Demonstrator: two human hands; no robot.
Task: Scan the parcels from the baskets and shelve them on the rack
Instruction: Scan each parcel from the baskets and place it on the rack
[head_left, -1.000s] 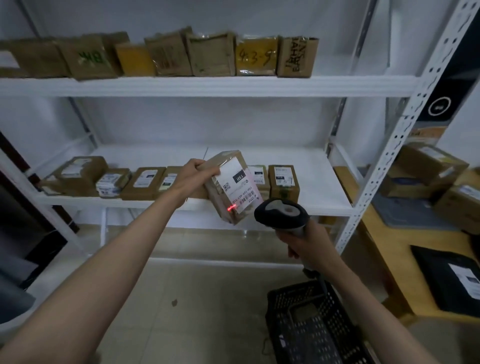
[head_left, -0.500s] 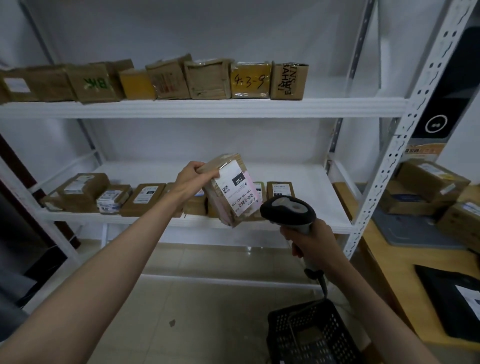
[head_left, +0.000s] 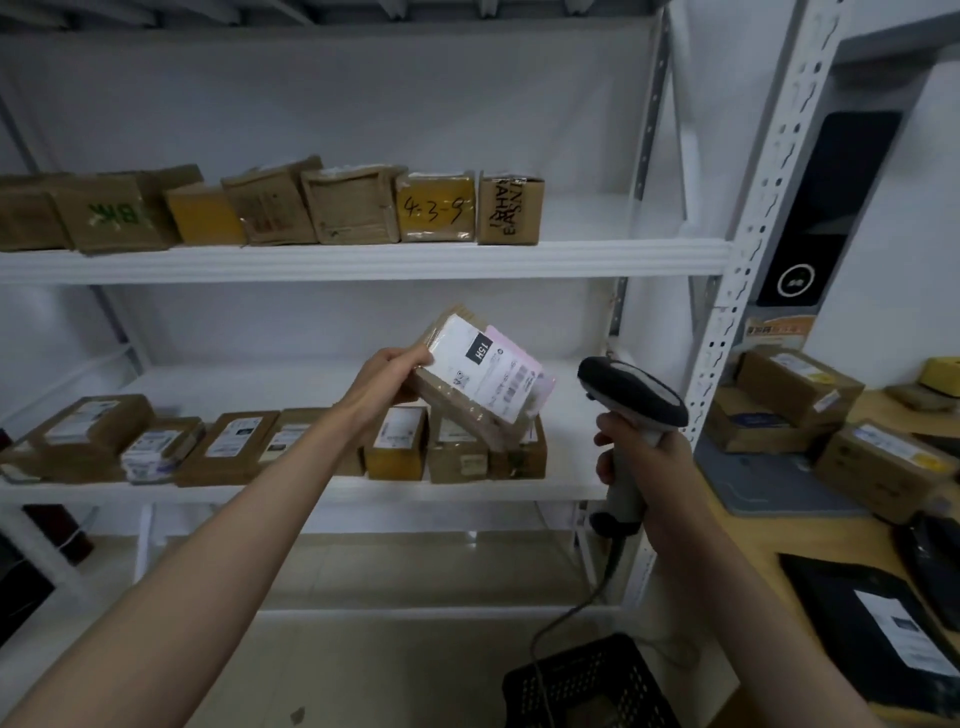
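My left hand (head_left: 387, 379) grips a small brown parcel (head_left: 483, 376) by its left end and holds it tilted, label up, over the right end of the row on the rack's middle shelf (head_left: 566, 488). The parcel carries a white label and a pink slip. To its right, my right hand (head_left: 641, 467) holds a black and grey barcode scanner (head_left: 631, 395) upright by the handle, its head level with the parcel and a short gap away. A black plastic basket (head_left: 587, 686) stands on the floor at the bottom edge, under the scanner's cable.
A row of brown boxes (head_left: 291, 208) fills the upper shelf (head_left: 597, 257), leaving room at its right end. More parcels (head_left: 218, 441) line the middle shelf. The perforated rack post (head_left: 737, 291) rises on the right. Beyond it a wooden table (head_left: 748, 551) holds boxes and black mailers.
The red scan line on the label is gone. My left hand has lifted the parcel up and toward the rack; the scanner hand has drawn away to the right. The view has tilted upward.
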